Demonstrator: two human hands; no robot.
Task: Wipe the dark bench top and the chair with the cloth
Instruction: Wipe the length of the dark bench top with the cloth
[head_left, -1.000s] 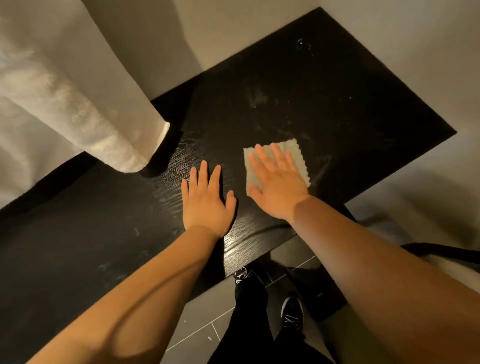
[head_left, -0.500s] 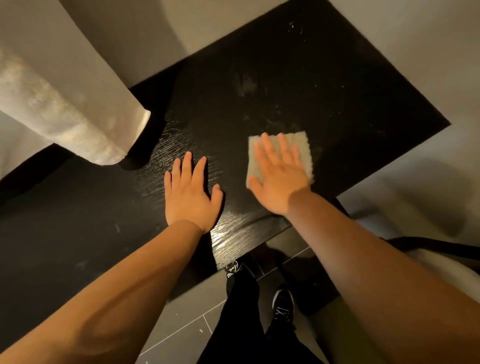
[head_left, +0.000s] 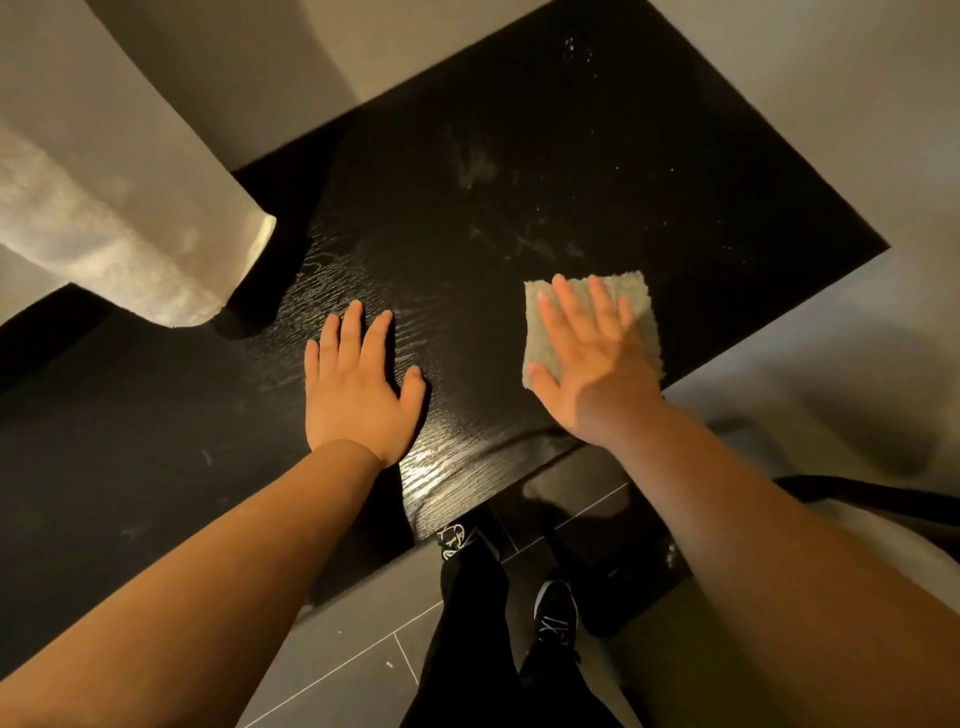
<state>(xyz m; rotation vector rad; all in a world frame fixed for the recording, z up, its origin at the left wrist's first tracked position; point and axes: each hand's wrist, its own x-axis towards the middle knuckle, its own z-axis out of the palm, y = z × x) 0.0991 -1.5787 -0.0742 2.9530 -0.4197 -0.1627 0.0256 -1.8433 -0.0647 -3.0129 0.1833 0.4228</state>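
Head view. Item: cloth (head_left: 631, 299), pale, square, lying flat on the dark table (head_left: 649, 171) under the right hand (head_left: 592, 364).

Change over the last second: cloth and right hand have slid sideways, away from the left hand (head_left: 358, 384), which has kept its place. The gap between the hands is now wider, and the cloth lies near the table's right front edge.

Meaning, as a judgement: a wiping stroke along the near strip is under way. The table is part done; the chair, not made out here, is not yet begun. Pale smears (head_left: 478, 169) beyond the fingertips look unwiped.

Pose, right: fingers (head_left: 569, 306) straight, slightly spread, palm down, pressing the cloth flat; nothing pinched.

Pose, left: fingers straight, close together, palm flat on bare table, holding nothing; likely a brace.

Further out: pale fabric (head_left: 130, 234) hangs beyond the left fingers. Tiled floor (head_left: 353, 649) and dark shoes (head_left: 556, 613) lie behind the wrists.
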